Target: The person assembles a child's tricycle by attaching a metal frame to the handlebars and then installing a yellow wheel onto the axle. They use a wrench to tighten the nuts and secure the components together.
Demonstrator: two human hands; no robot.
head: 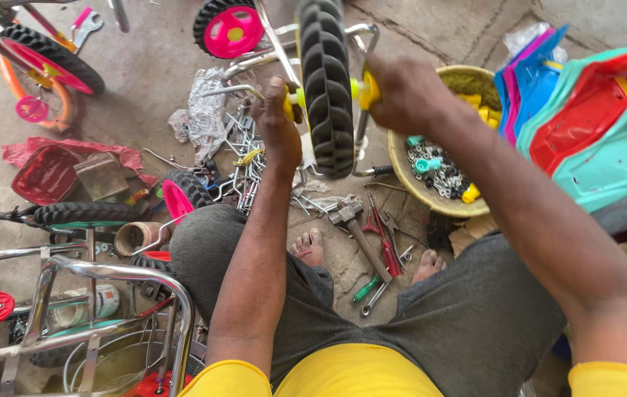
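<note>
While much of the left edge is cut off, a pink-wheeled bicycle [41,59] and a chrome frame [71,309] show there only in part, and a red mesh basket [47,175] lies on the floor [144,66] with contents too unclear to name. Left hand [278,125] closes its fingers on the yellow axle end [288,103] beside the black tyre [326,81], which stands upright between both hands, its top out of view. Below lie a hammer [357,231] and a red screwdriver [387,250]. Right hand [402,92] grips the yellow knob [367,90] on the tyre's other side. A round basin [409,184] holds washers, yellow and teal bits. Coloured plastic shells [593,125] overlap, half hidden.
</note>
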